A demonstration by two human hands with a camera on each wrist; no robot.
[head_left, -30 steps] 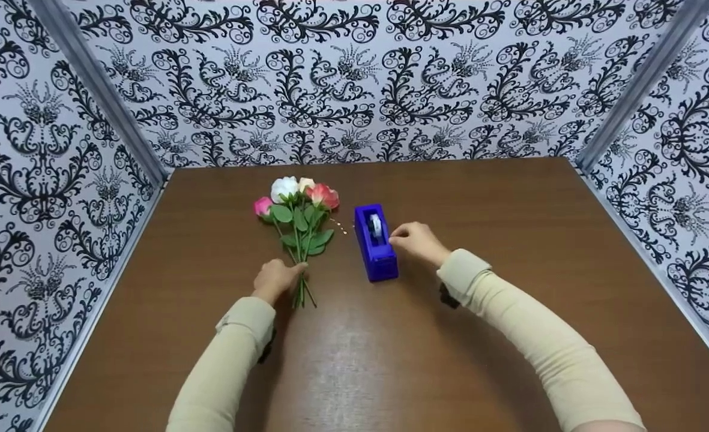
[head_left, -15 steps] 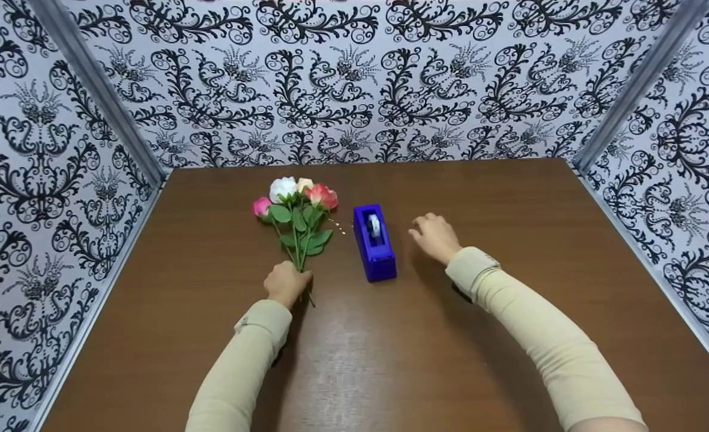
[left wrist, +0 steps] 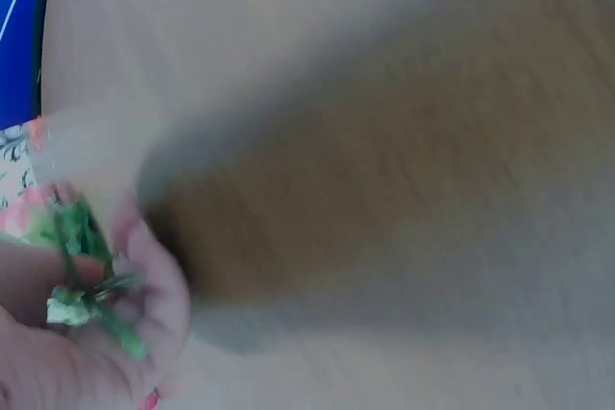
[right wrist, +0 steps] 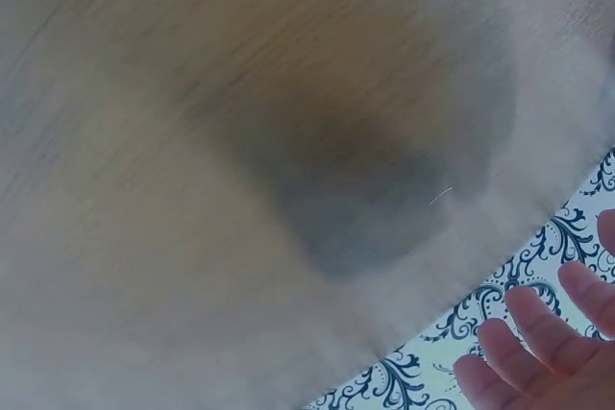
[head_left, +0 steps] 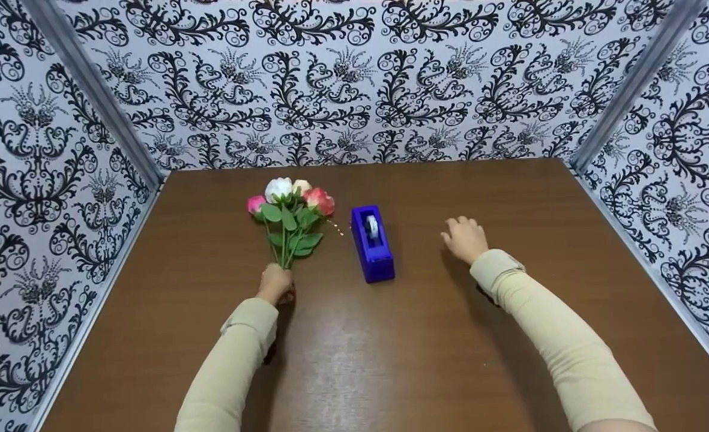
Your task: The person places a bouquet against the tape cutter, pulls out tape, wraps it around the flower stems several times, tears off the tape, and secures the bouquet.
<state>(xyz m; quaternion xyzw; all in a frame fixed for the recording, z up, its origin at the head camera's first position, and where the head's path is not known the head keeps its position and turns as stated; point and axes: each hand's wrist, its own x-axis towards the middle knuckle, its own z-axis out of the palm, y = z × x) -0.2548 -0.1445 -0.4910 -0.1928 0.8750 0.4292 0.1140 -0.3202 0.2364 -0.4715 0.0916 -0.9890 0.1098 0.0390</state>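
Observation:
A bunch of artificial flowers (head_left: pixel 288 222) with white, cream, coral and pink heads is on the left part of the table. My left hand (head_left: pixel 276 283) grips its green stems near their lower ends. Cut stem ends (left wrist: pixel 91 309) stick out between the thumb and fingers in the left wrist view. To the right of the flowers stands a blue tape dispenser (head_left: pixel 373 252) with a roll of clear tape (head_left: pixel 371 227) in it. My right hand (head_left: pixel 466 239) is over the table to the right of the dispenser, fingers spread and holding nothing.
The brown wooden table (head_left: pixel 438 360) is bounded by a patterned back wall (head_left: pixel 354 90) and side walls. A short row of small pale beads (head_left: pixel 335 227) lies between the flowers and the dispenser.
My right hand has let go at the dispenser's side and moved right. My left hand now has its fingers wrapped round the stems, and the bouquet has shifted slightly left.

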